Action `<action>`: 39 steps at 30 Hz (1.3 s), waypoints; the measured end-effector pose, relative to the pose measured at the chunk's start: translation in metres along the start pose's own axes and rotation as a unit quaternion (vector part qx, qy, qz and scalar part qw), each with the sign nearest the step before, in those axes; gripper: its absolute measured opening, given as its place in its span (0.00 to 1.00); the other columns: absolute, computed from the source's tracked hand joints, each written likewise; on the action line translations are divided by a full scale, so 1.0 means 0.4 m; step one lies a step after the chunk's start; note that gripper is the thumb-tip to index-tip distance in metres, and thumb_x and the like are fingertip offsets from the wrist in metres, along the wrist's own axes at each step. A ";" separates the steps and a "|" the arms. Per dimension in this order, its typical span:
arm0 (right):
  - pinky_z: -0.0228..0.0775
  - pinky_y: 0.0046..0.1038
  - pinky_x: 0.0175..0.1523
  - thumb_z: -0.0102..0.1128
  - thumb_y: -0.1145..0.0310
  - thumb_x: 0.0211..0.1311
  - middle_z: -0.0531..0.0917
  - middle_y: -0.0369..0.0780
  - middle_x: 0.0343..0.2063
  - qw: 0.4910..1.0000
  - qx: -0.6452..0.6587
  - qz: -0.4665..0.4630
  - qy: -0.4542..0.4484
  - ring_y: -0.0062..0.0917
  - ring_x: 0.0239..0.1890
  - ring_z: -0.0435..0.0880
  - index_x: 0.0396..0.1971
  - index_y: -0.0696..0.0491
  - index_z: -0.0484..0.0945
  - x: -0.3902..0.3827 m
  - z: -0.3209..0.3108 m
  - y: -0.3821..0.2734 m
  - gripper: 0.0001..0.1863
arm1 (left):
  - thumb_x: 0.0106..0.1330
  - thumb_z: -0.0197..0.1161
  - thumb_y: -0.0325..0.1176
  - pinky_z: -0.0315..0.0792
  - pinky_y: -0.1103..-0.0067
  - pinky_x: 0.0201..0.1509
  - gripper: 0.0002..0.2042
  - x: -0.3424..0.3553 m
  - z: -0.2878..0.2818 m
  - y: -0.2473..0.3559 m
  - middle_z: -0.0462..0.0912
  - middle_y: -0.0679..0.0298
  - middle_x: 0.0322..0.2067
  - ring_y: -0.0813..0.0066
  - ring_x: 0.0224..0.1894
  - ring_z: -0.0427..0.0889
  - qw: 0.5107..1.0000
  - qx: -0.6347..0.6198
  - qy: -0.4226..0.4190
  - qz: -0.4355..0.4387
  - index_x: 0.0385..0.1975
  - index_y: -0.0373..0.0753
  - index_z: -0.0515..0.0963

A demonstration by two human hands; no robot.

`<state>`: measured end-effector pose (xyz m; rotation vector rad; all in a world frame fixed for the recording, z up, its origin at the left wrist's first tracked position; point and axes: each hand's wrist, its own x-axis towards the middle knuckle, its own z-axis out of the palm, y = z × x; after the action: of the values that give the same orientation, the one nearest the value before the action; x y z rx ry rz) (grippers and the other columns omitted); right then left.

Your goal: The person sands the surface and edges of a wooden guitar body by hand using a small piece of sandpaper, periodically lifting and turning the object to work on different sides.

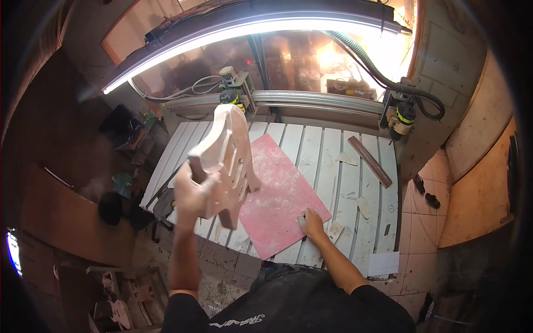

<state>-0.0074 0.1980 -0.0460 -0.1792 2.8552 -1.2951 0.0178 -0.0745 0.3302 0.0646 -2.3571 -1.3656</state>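
Note:
My left hand (194, 191) grips a pale wooden guitar body (227, 161) by its edge. The body is raised and tilted on its side above the table, with routed cavities showing on its right face. Beneath and to the right of it, a dusty pink board (283, 194) lies askew on the slatted white table (311, 144). My right hand (312, 223) is closed at the board's near right edge. Something small and greyish shows at its fingers, too little to name.
A dark wooden strip (370, 161) and pale offcuts (363, 207) lie on the table's right side, with a white paper (383, 263) at the near right corner. Behind runs a metal rail (316, 101) carrying two tool heads (401, 119). A bright tube light (244, 29) hangs above.

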 end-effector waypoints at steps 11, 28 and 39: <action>0.75 0.48 0.43 0.60 0.58 0.63 0.85 0.53 0.31 0.997 -0.027 0.060 -0.041 0.50 0.37 0.85 0.35 0.57 0.77 -0.036 -0.012 -0.037 0.15 | 0.64 0.68 0.40 0.74 0.76 0.45 0.17 0.233 -0.029 0.129 0.85 0.59 0.33 0.76 0.37 0.80 0.948 0.143 -0.281 -0.046 0.39 0.29 0.81; 0.75 0.52 0.50 0.58 0.63 0.65 0.85 0.58 0.37 0.981 -0.069 0.115 -0.140 0.56 0.44 0.85 0.56 0.59 0.69 -0.041 -0.042 -0.083 0.24 | 0.65 0.47 0.53 0.69 0.65 0.63 0.29 0.441 0.213 -0.097 0.80 0.44 0.57 0.50 0.57 0.80 0.740 0.441 -0.501 -0.086 0.57 0.43 0.81; 0.77 0.37 0.50 0.61 0.69 0.62 0.85 0.52 0.40 0.960 0.037 0.059 -0.273 0.43 0.42 0.86 0.52 0.64 0.76 -0.042 -0.053 0.002 0.20 | 0.60 0.53 0.50 0.73 0.60 0.57 0.28 0.453 0.276 -0.322 0.82 0.45 0.54 0.46 0.54 0.82 0.773 0.368 -0.474 -0.206 0.56 0.40 0.80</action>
<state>0.0081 0.2162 -0.0333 -0.3062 2.3137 -1.1118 -0.2098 -0.0946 0.2335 0.1479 -3.8240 -0.4994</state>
